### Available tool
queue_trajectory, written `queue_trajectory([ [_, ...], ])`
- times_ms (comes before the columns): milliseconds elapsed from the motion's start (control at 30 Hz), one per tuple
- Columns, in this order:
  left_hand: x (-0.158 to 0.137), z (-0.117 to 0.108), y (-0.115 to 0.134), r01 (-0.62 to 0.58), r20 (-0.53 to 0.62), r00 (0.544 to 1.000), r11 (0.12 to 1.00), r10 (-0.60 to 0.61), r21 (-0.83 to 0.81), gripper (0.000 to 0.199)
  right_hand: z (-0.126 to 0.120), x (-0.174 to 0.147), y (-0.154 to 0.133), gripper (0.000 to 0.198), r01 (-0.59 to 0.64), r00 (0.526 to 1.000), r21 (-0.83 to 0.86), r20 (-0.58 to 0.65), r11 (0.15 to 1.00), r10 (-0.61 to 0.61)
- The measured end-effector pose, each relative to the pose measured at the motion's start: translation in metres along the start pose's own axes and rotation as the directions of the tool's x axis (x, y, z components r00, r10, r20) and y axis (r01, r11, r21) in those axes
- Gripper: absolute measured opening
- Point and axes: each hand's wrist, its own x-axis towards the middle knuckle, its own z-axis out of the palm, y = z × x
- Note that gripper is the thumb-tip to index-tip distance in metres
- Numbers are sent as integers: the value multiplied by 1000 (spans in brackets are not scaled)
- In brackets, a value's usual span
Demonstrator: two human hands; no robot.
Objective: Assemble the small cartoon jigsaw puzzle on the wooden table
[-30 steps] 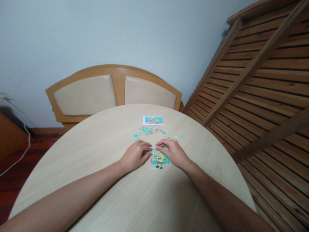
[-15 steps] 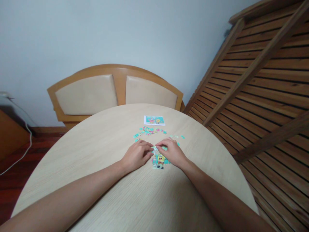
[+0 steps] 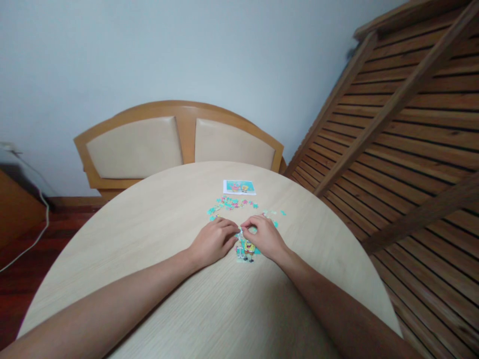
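Note:
A partly joined jigsaw puzzle (image 3: 247,252) with a yellow cartoon figure lies on the round table between my hands. My left hand (image 3: 217,240) rests at its left edge, fingers bent together, with the fingertips and thumb against the upper left of the puzzle. From the other side, my right hand (image 3: 264,235) pinches thumb and forefinger at the puzzle's top edge, on what looks like a small puzzle piece, mostly hidden by the fingertips. Loose puzzle pieces (image 3: 228,202), teal, pink and yellow, are scattered beyond both hands.
A picture card (image 3: 239,187) lies farther back on the pale round table (image 3: 168,209). Behind it stands a wooden bench back with cream panels (image 3: 134,147). A slatted wooden frame (image 3: 392,124) leans at the right. A white cable (image 3: 47,219) hangs at the left.
My right hand's pinch has shifted slightly, with a wider gap showing between thumb and forefinger. The left hand has edged slightly right along the puzzle.

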Motion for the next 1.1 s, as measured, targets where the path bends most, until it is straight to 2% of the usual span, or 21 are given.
queue_trajectory([
  [333,1,-8,8,-48,54,998,991,41,129,23,-4,-1,0,7,45,999,-57,23,997,-44],
  [667,1,-10,9,-60,63,997,986,51,153,24,-15,-7,2,17,145,980,-77,151,986,-132],
  [800,1,-10,9,-56,68,997,984,45,170,23,-16,-4,10,22,119,986,-95,129,988,-106],
  [900,1,-10,9,-56,72,996,982,44,182,24,-17,-1,22,34,66,995,-177,82,982,-52],
  [1000,1,-10,9,-57,74,996,983,45,175,24,-18,0,31,53,-9,992,-279,118,960,44],
  [1100,1,-10,10,-54,67,997,986,44,158,24,-20,-1,34,56,-20,983,-308,166,951,74],
])
